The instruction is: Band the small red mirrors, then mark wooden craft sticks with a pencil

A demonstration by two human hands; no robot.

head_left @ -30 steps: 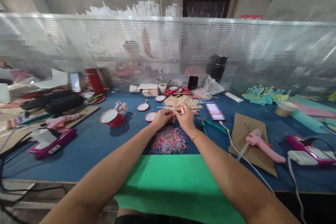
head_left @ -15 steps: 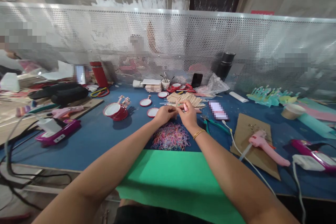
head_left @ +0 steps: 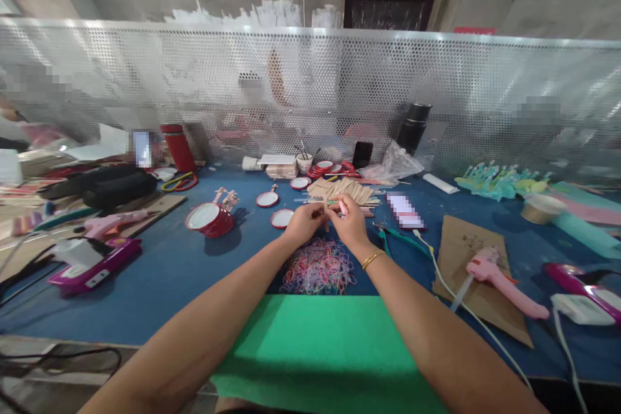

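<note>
My left hand (head_left: pixel 305 223) and my right hand (head_left: pixel 350 220) meet over the middle of the table, fingertips pinched on a small wooden stick (head_left: pixel 326 203) that stands roughly upright between them. A small pink piece (head_left: pixel 343 207) shows at the fingers of my right hand; its kind is unclear. Just below both hands lies a heap of coloured rubber bands (head_left: pixel 319 268). Behind them spreads a pile of flat wooden sticks (head_left: pixel 345 189). White discs with red rims (head_left: pixel 281 218) lie left of my left hand, near a stack of red-rimmed pieces (head_left: pixel 210 220) with wooden necks.
Green-handled pliers (head_left: pixel 402 236) and a phone (head_left: pixel 405 210) lie right of my hands. Farther right, a pink glue gun (head_left: pixel 504 281) rests on cardboard (head_left: pixel 449 246), with a white cable (head_left: pixel 466 301) nearby. A purple power strip (head_left: pixel 99 265) is at left. A perforated metal screen (head_left: pixel 208 90) closes the back.
The view has tilted slightly, so the table sits lower in the picture. Both hands stay together at the stick, whose lower end now shows below the fingers.
</note>
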